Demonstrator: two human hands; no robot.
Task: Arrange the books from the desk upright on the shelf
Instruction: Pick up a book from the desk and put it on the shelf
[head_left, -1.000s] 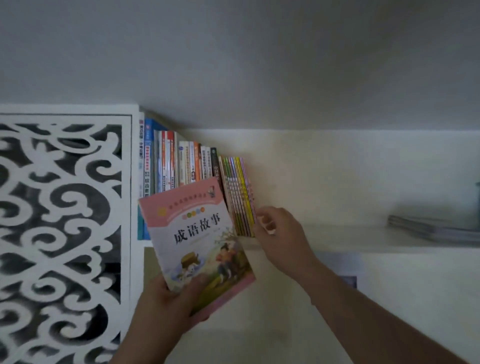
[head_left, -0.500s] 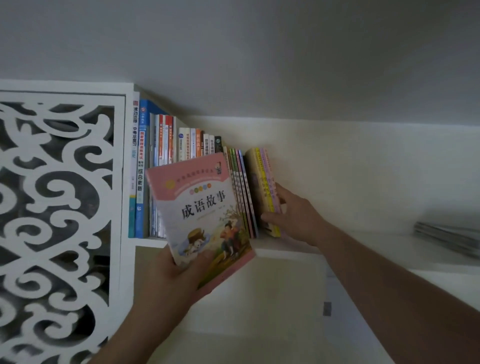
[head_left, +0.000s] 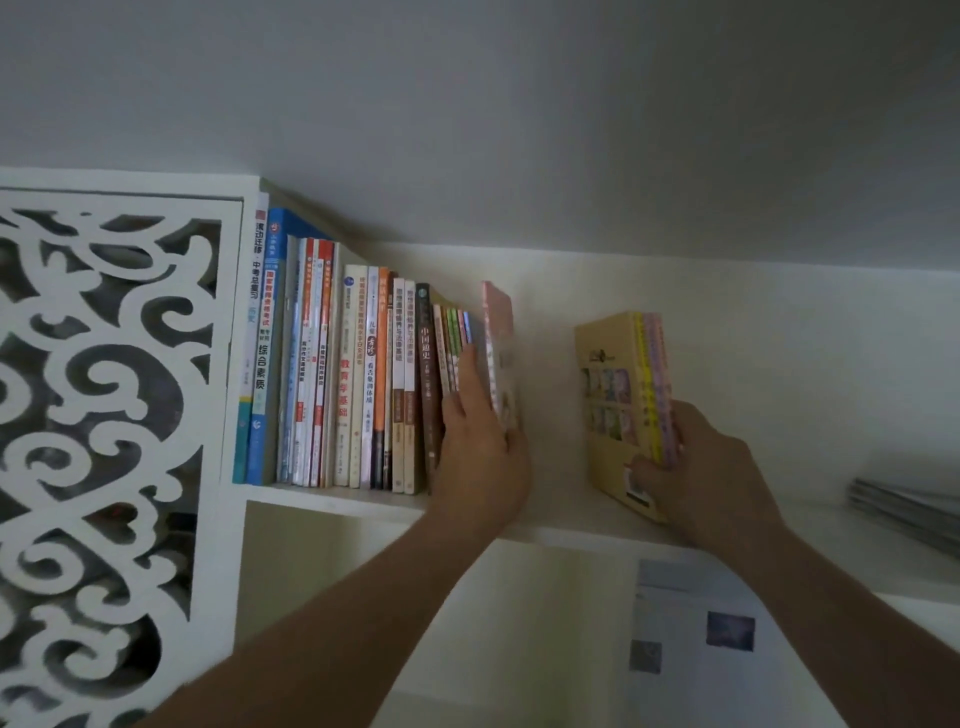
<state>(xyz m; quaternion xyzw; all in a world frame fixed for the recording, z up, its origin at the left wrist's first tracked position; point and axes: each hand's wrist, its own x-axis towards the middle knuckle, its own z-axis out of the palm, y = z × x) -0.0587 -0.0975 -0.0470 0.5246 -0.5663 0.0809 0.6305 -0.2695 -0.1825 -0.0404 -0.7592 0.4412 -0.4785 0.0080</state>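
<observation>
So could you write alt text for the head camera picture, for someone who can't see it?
A person's left hand slots a pink book upright beside a row of books on a white shelf. The right hand holds a few thin books upright, apart to the right.

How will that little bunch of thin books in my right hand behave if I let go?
The thin books stand apart from the main row with nothing beside them, so they would probably tip. They look slim and soft-covered, likely to fan apart. Only the right hand steadies them.
</observation>
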